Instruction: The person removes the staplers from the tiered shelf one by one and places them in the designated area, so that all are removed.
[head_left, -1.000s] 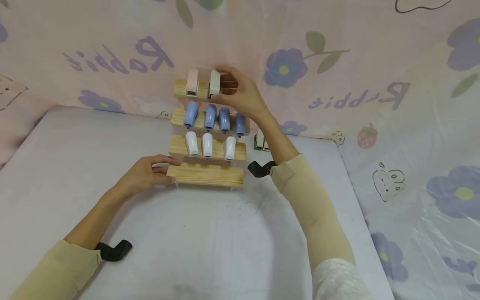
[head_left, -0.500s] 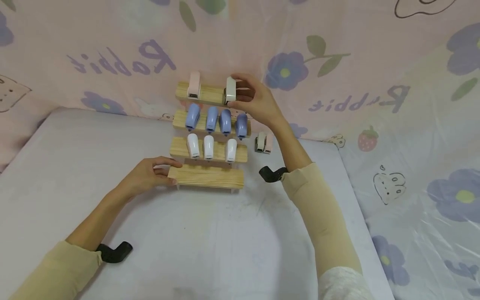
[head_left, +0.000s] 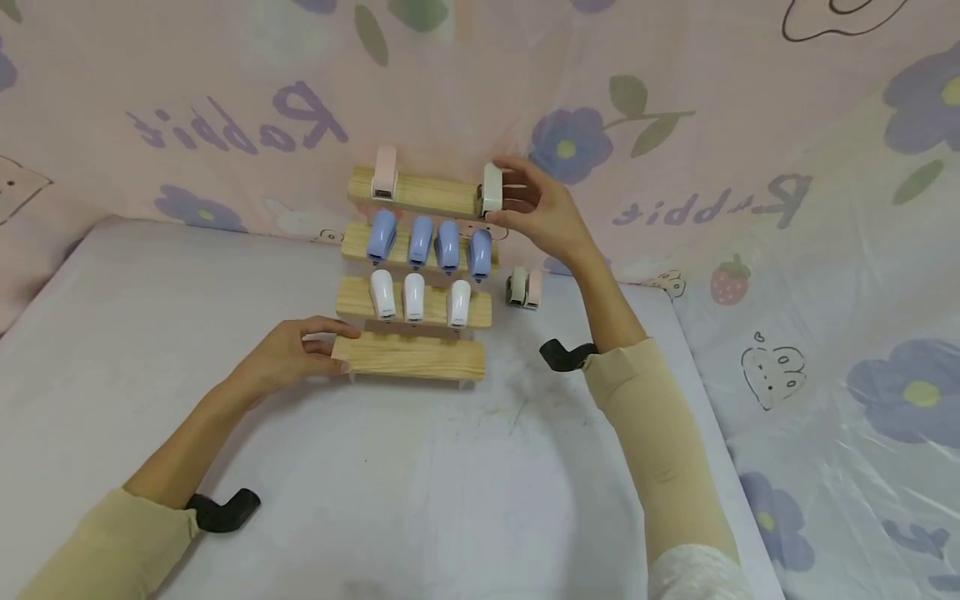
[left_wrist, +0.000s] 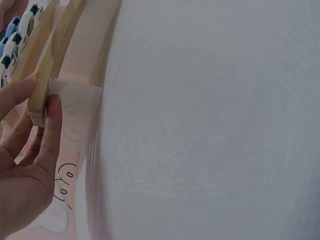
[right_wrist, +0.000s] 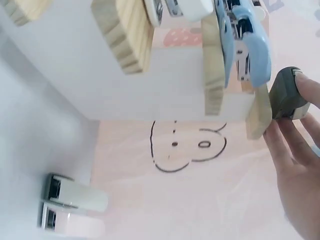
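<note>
A pale green stapler (head_left: 491,188) is pinched between the fingers and thumb of my right hand (head_left: 546,208), at the right end of the top step of a wooden tiered rack (head_left: 412,357). In the right wrist view the stapler's dark base (right_wrist: 284,92) faces the camera, just past the step's end. My left hand (head_left: 288,357) grips the left end of the lowest step; in the left wrist view, the thumb and fingers lie on opposite faces of that wooden board (left_wrist: 50,65). A pink stapler (head_left: 385,175) stands at the left of the top step.
Several blue staplers (head_left: 421,240) line the second step, and three white staplers (head_left: 413,297) the third. On the table (head_left: 405,483), right of the rack, stand another pale green stapler (head_left: 516,287) and a pink one (head_left: 534,290). A printed curtain (head_left: 480,75) hangs close behind.
My right hand has moved the pale green stapler rightward along the top step, from beside the pink stapler to the step's right end. My left hand stays on the lowest step.
</note>
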